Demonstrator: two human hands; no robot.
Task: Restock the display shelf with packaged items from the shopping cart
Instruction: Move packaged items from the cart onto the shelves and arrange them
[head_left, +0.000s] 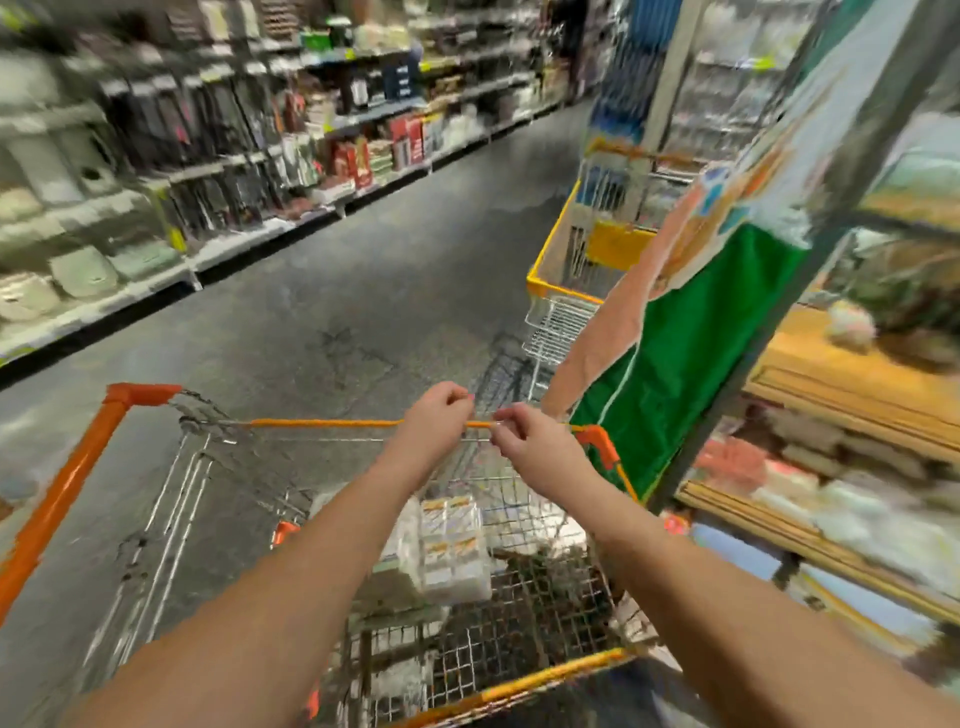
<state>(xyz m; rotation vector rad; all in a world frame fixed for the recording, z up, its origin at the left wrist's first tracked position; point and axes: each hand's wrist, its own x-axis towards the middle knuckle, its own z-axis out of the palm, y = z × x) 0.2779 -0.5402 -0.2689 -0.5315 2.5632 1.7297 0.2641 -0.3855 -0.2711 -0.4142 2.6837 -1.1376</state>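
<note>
both hands (470, 423) curl over the shopping cart's far rim (332, 423), packaged items (452, 545) below them, display shelf (831, 415) rightward, nearer the right hand (530, 441).

Cart rim (62, 483) orange, 2nd cart (550, 244) yellow; hanging cloth (675, 364) green (peach top).

The shopping cart (519, 613) is bare wire mesh, metal, with glossy orange plastic trim. Packaged items (452, 545) inside look film-wrapped. The display shelf (841, 384) has wooden boards; the floor (322, 291) is matt, rough grey.
</note>
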